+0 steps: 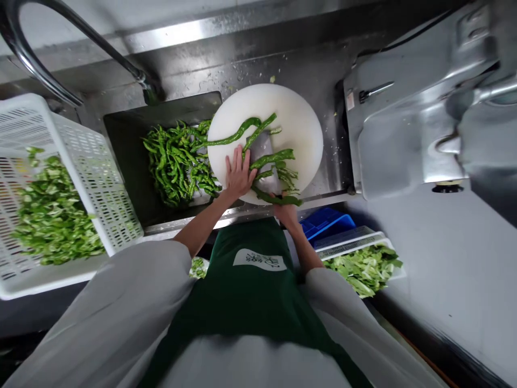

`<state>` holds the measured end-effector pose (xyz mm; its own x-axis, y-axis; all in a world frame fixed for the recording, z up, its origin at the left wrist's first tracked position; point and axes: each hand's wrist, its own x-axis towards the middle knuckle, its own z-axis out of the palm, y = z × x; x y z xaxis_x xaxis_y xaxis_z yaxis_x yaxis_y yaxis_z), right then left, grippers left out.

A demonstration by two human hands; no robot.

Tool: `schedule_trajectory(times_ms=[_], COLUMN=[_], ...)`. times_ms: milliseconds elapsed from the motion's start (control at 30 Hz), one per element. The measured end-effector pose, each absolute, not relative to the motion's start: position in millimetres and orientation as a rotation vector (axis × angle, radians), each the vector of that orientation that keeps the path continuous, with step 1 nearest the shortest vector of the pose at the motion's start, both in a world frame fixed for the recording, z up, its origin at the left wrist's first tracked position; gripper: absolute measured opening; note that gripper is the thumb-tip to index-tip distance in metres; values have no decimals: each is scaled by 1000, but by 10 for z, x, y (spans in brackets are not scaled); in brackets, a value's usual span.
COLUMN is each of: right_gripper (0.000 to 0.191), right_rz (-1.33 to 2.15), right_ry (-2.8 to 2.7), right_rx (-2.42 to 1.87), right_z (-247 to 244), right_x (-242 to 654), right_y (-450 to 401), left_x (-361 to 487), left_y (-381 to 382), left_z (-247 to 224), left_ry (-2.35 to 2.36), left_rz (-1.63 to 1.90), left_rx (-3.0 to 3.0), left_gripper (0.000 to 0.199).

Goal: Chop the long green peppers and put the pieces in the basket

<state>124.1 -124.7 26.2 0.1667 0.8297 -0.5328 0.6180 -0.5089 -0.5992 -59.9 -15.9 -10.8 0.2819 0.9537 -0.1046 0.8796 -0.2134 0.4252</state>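
Note:
On the round white cutting board (232, 102), my left hand (239, 177) lies with its fingers spread, beside the near ends of long green peppers (271, 158). Whether its thumb side presses on a pepper I cannot make out. A broad metal knife blade (263, 146) rests flat on the board, partly covered by the peppers. At the board's near edge my right hand (286, 211) is closed at the blade's near end, around the knife's handle, which is mostly hidden. One pepper (283, 200) stretches across just over that hand. Another curved pepper (234, 138) reaches past the board's left rim.
Many green peppers (173, 161) fill the sink basin (123, 140) on the left. A white basket (100, 194) of cut greens stands beside it, under a curved faucet (100, 46). At right are a metal machine (388, 145), a blue container (329, 222) and leafy greens (363, 269).

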Motion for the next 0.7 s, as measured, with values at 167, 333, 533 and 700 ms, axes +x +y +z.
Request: schedule_trajectory(times_ms=[167, 333, 533, 700], right_gripper=[31, 47, 52, 53], right_rz=[965, 657, 536, 518], right_ry=[-1435, -1364, -1287, -1304], right_rx=[-2398, -2475, -2432, -2396], right_z=[475, 612, 672, 740], right_x=[1856, 2395, 2820, 2942], right_y=[-1068, -956, -1104, -1430], left_x=[-596, -490, -22, -42], left_y=[-178, -454, -233, 413], left_z=[21, 214, 204, 339], left_ry=[1682, 1542, 1511, 1737], left_rz=[230, 137, 34, 320], left_rx=[2142, 2285, 2281, 2180], left_gripper=[73, 90, 82, 79])
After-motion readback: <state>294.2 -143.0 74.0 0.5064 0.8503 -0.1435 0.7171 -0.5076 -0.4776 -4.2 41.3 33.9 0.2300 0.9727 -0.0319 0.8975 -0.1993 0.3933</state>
